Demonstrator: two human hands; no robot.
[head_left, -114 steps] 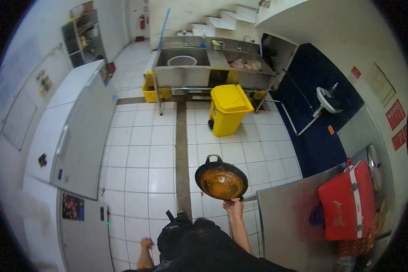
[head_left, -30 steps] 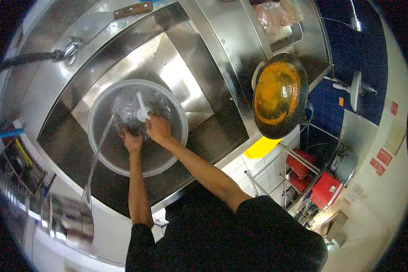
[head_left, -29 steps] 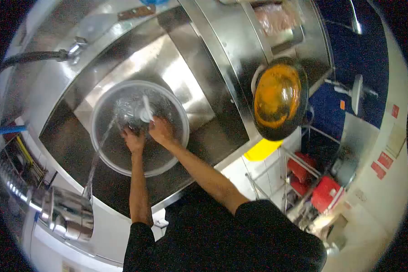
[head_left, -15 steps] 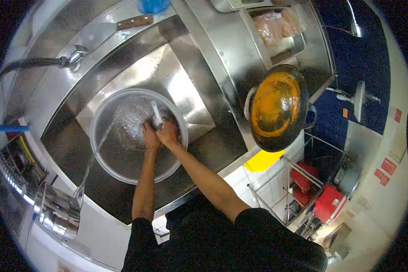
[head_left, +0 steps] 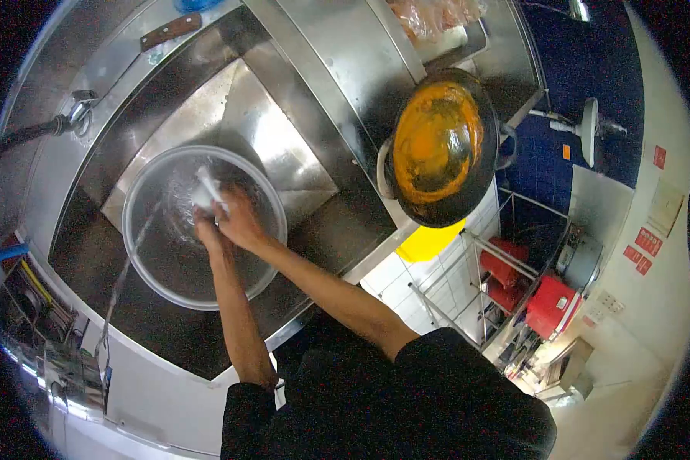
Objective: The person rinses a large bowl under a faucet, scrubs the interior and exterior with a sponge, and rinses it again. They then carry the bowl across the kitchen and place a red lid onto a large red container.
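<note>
Washing a white utensil in the basin

Both hands meet inside a clear round basin (head_left: 178, 277) that sits in the steel sink (head_left: 284, 157). The left hand (head_left: 205, 230) and right hand (head_left: 240, 220) are clenched side by side around the lower end of a white utensil (head_left: 205, 188), which sticks up above them. A thin water stream (head_left: 127, 259) falls into the basin's left side. On the counter (head_left: 337, 61) to the right sits a wok (head_left: 437, 146) smeared with orange.

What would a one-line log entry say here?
right hand grips white tool | left hand beside it | both in bowl in sink | water running in | dirty wok on counter
</note>
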